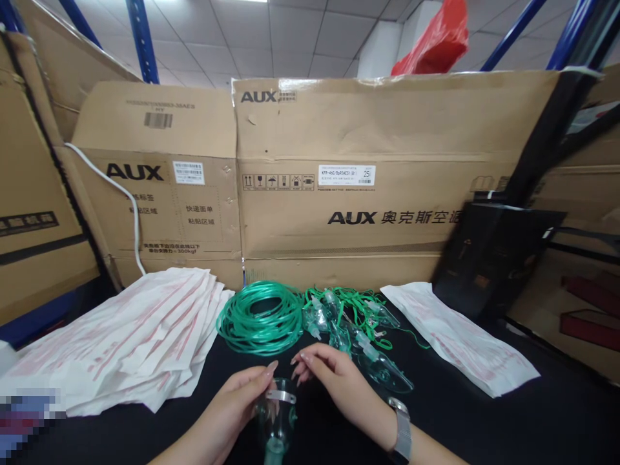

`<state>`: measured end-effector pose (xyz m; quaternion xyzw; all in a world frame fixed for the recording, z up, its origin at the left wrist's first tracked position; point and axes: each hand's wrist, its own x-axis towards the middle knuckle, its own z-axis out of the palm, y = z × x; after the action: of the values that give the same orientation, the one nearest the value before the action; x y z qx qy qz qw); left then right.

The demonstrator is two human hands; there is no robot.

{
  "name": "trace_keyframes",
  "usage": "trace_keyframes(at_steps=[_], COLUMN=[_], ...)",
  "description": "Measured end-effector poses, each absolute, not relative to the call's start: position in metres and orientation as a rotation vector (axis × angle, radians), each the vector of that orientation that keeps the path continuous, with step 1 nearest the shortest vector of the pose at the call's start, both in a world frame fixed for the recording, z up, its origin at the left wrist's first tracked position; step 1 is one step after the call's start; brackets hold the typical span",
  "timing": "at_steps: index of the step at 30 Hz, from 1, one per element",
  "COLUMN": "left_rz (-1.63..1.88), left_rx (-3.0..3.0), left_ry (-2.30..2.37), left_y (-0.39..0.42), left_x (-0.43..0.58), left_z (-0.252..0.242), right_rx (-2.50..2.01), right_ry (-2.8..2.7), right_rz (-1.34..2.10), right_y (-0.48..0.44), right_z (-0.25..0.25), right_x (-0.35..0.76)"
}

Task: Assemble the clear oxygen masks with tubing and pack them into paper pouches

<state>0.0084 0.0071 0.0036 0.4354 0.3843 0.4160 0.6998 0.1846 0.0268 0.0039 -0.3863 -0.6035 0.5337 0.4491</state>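
Note:
My left hand (247, 394) is closed on a clear green-tinted oxygen mask (278, 423), held low in front of me with its connector end downward. Across the mask's upper part runs a metal nose strip (281, 396). Just right of the mask is my right hand (327, 374), its fingers curled together; whatever they may pinch is too small to make out. Beyond my hands lie a coil of green tubing (259, 316) and, beside it, a pile of similar masks (380, 361) with tangled green elastic straps (358, 307).
Many white printed pouches (150, 329) overlap on the left of the black tabletop (203, 426). Another white pouch (460, 336) lies at the right. Tall cardboard panels (290, 226) stand behind, with a black box (494, 258) at the right and a white cable (128, 194) at the left.

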Motion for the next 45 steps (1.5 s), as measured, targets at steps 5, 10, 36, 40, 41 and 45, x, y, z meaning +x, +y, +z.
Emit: trace_keyframes(at_steps=[5,10,36,40,41,45], left_rz=[0.913,0.908,0.866,0.842,0.839,0.868], left_rx=[0.957,0.933,1.346,1.348,1.362,1.397], left_ry=[0.853,0.853,0.939,0.954,0.943,0.896], left_y=[0.008,0.009,0.009,0.007,0.007,0.009], left_x=[0.008,0.009,0.007,0.007,0.007,0.008], left_z=[0.003,0.003,-0.007,-0.007,-0.006,-0.001], right_rx=[-0.959,-0.951,-0.911,-0.872,-0.868,-0.848], right_ry=[-1.491,-1.478,-1.576,-1.543,-1.535,-1.524], right_rz=[1.249,1.288,1.667,1.700,1.695,1.622], right_y=[0.035,0.032,0.010,0.007,0.007,0.007], right_z=[0.002,-0.001,0.007,0.010,0.010,0.012], right_x=[0.192,0.189,0.176,0.176,0.176,0.178])
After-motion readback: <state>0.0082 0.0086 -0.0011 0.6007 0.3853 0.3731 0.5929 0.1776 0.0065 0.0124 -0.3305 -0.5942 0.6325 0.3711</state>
